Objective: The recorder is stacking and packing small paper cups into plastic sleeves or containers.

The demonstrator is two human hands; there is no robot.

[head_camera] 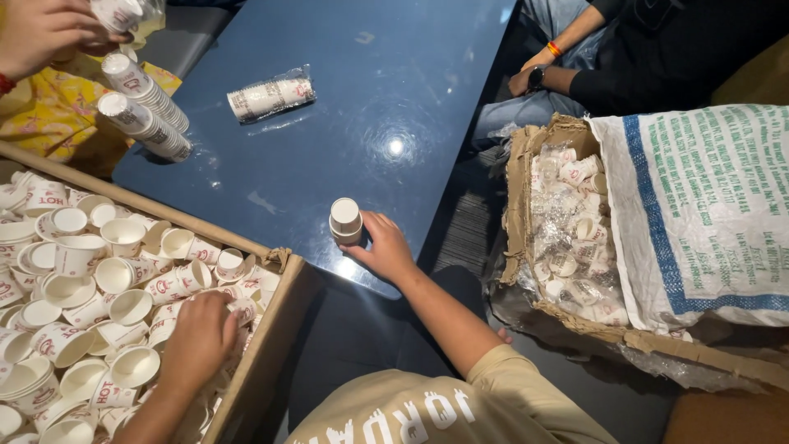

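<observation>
Left hand (pixel 197 341) is digging into loose paper cups (pixel 90 279) in the cardboard box (pixel 263 345), fingers curling closed among them; which cup it has, cannot tell. Right hand (pixel 385 247) is closing its grip on a short cup stack (pixel 345 220) standing upside down near the near edge of the blue counter (pixel 394 90). Cups look light, thin-walled, easily crushed; best held round the sides. Counting: one short stack, one wrapped sleeve (pixel 271 97), two long stacks (pixel 144 111), loose cups too many. Another person's hand (pixel 37 33) is working top left.
</observation>
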